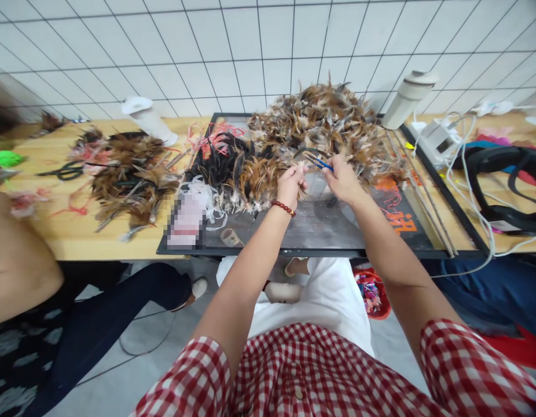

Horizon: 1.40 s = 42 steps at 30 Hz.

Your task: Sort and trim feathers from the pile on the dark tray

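My left hand [290, 184] is closed around a small bunch of brown feathers [301, 169] over the dark mat [337, 231]. My right hand [342, 178] grips small blue-handled scissors [319, 161], whose tips point left at that bunch. Both hands hover just in front of a big heap of brown feathers [324, 121]. A second heap of black and brown feathers [233, 171] lies to the left of my left hand. A red bead bracelet [283, 207] circles my left wrist.
Another feather pile [127, 171] and black scissors [63, 171] lie on the wooden table [77, 231] at left, near a seated person [29, 301]. A white cylinder [409, 98], cables [472, 202] and a black headset [506, 185] sit right. A red basket [374, 292] stands under the table.
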### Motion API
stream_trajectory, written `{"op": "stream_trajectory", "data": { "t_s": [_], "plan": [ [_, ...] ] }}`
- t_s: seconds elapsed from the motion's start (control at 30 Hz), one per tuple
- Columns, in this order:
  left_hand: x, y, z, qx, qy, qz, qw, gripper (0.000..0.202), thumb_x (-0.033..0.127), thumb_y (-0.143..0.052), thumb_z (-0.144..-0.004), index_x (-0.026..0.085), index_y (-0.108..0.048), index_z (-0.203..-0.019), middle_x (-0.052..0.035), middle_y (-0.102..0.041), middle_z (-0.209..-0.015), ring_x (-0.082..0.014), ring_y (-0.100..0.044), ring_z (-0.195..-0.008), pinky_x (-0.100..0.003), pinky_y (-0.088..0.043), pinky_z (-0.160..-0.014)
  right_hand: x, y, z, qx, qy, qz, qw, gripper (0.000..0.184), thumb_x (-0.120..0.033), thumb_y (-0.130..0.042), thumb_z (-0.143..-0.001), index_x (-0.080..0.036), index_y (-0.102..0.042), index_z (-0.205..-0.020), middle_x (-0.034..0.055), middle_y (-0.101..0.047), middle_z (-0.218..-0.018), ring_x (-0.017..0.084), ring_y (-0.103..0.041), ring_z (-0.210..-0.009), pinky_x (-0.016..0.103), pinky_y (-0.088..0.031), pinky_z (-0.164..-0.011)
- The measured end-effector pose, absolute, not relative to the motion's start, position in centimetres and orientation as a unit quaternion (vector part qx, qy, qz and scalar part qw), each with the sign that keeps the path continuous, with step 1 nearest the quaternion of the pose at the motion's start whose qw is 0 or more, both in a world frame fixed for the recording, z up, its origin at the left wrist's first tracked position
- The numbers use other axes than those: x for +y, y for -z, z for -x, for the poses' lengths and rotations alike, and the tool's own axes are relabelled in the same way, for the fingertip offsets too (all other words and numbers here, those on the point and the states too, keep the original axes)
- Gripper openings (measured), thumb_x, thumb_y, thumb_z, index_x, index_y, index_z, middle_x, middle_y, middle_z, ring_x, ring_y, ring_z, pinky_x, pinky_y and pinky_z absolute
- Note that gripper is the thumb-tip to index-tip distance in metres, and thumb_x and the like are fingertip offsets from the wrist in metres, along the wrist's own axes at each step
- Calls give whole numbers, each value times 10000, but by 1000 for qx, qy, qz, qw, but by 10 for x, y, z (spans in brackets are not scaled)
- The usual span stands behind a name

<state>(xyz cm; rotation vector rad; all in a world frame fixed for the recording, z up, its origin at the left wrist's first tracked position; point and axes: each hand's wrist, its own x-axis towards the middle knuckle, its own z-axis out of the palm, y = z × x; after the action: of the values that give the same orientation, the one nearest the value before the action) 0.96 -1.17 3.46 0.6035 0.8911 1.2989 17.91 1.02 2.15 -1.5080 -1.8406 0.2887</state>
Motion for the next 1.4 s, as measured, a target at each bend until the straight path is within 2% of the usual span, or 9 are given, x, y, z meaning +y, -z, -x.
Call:
{"op": "stream_trajectory", "data": {
  "t_s": [0.13,0.2,0.27,0.43,0.6,0.9,1.03,1.27,1.4],
  "plan": [
    [-12,-36,-9,384,-571,-252,680,214,209,-623,-1028,161,-674,-826,103,-367,-503,-44,-430,-445,-171,-393,-524,11,-19,-175,-716,-133,568,383,705,-863,-334,-940,-236,-655,-967,103,-714,-879,305,-671,-909,414,-514,-864],
    [-12,-36,-8,390,-571,-249,678,190,241,-672,-1006,165,-674,-832,107,-358,-511,-43,-433,-452,-170,-399,-531,11,-22,-176,-722,-155,562,373,861,-962,-186,-887,-230,-637,-839,95,-687,-822,284,-649,-867,392,-497,-830],
    [-12,-36,-8,396,-572,-251,673,183,253,-688,-998,165,-677,-837,108,-352,-516,-38,-427,-454,-168,-396,-534,11,-25,-179,-718,-176,561,372,916,-1018,-167,-830,-224,-621,-789,84,-664,-795,261,-620,-830,374,-478,-796],
    [-10,-33,-8,386,-574,-270,670,133,245,-697,-985,166,-701,-879,110,-363,-509,-37,-438,-457,-164,-394,-530,14,-25,-181,-711,-222,538,394,915,-1040,-274,-796,-214,-668,-815,65,-630,-783,228,-568,-794,353,-445,-761],
    [-9,-32,-9,399,-575,-284,656,171,193,-642,-1008,173,-683,-843,107,-384,-489,-36,-431,-440,-162,-375,-510,12,-26,-177,-705,-306,520,374,964,-1066,-319,-747,-192,-717,-838,-10,-448,-636,164,-422,-632,316,-346,-637],
    [-12,-37,-9,406,-567,-274,663,250,114,-554,-1034,164,-667,-817,104,-384,-473,-43,-420,-425,-179,-359,-514,9,-28,-177,-703,-331,510,369,908,-1062,-433,-704,-201,-698,-819,-38,-421,-625,141,-391,-624,302,-323,-644],
    [-14,-40,-8,406,-556,-280,669,231,106,-542,-1038,152,-674,-855,110,-376,-456,-49,-412,-420,-183,-356,-508,10,-27,-177,-713,-310,517,359,879,-1039,-372,-763,-207,-656,-788,-27,-432,-617,151,-414,-622,307,-337,-653],
    [-16,-43,-10,407,-529,-292,685,235,130,-534,-1048,161,-642,-841,117,-355,-461,-48,-404,-404,-182,-364,-509,3,-28,-181,-775,-173,526,305,783,-934,-203,-904,-241,-525,-733,62,-590,-691,213,-522,-693,368,-409,-719],
    [-18,-40,-13,429,-482,-341,684,245,121,-550,-1036,156,-655,-817,112,-367,-441,-52,-423,-394,-184,-326,-484,-9,-15,-193,-779,-153,544,270,745,-927,-137,-902,-265,-428,-723,62,-565,-679,217,-498,-676,367,-390,-683]
  ]
}}
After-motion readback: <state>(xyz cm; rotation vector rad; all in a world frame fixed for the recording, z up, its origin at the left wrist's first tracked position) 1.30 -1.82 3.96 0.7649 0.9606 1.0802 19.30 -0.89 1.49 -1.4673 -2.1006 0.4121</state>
